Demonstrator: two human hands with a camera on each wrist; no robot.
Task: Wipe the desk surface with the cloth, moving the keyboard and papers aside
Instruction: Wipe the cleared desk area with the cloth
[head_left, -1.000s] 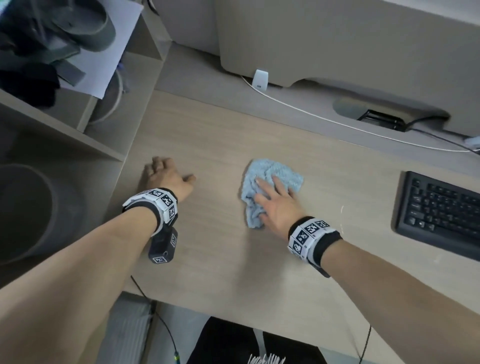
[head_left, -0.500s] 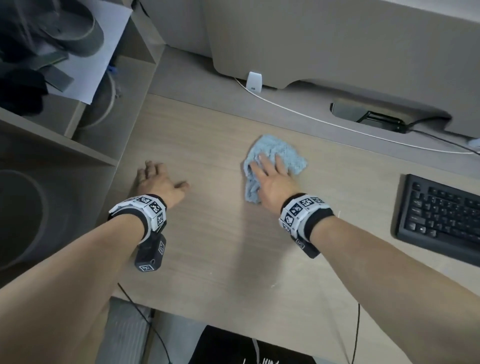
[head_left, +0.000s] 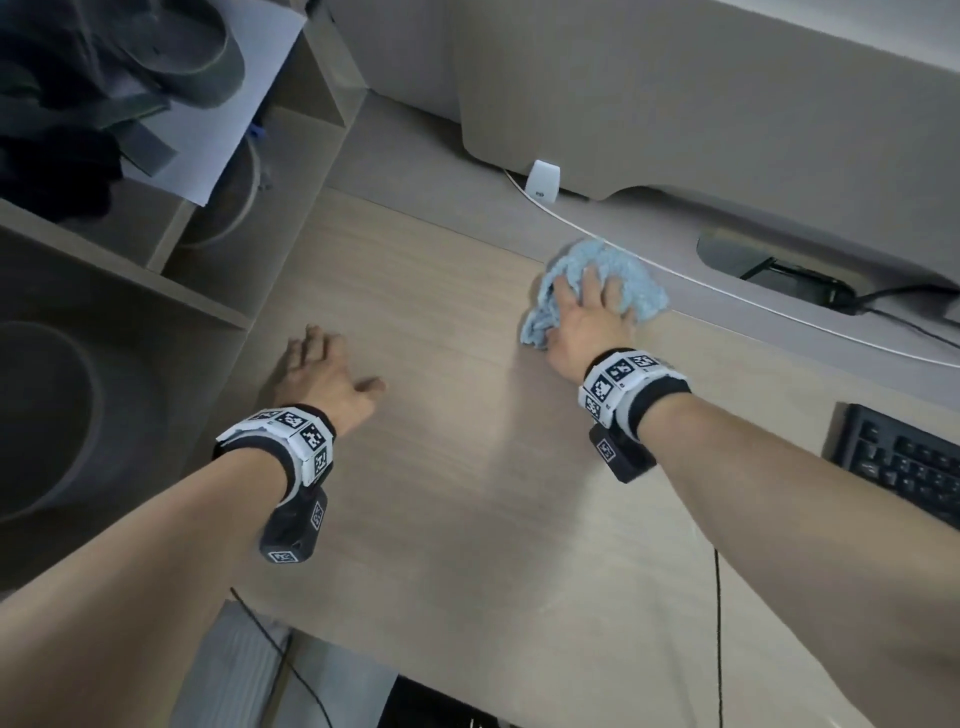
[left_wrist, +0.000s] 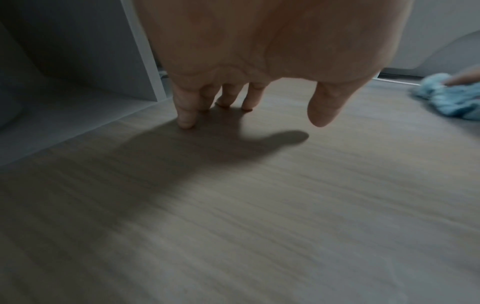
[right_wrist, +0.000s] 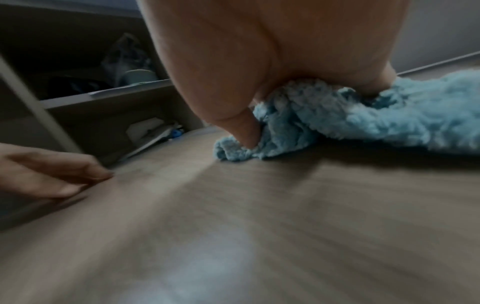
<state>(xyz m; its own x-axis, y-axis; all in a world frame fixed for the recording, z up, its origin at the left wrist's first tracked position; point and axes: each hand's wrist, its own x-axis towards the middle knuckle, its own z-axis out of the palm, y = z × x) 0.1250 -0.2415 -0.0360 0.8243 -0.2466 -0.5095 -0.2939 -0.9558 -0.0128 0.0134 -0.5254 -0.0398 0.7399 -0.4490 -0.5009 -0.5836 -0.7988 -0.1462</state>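
Observation:
A crumpled light-blue cloth lies near the back of the wooden desk, close to the grey strip. My right hand presses flat on the cloth with straight, spread fingers. In the right wrist view the thumb pushes into the cloth. My left hand rests on the desk at the left, by the shelf unit. Its fingertips touch the wood and hold nothing. The black keyboard sits at the right edge, apart from both hands. The cloth also shows at the far right of the left wrist view.
A white cable runs along the grey strip behind the cloth, from a white plug. A shelf unit on the left holds a paper sheet and dark items. A cable opening is at the back right.
My right hand has pushed the cloth away from me, towards the back of the desk and a little to the right. The left hand stays in place on the desk.

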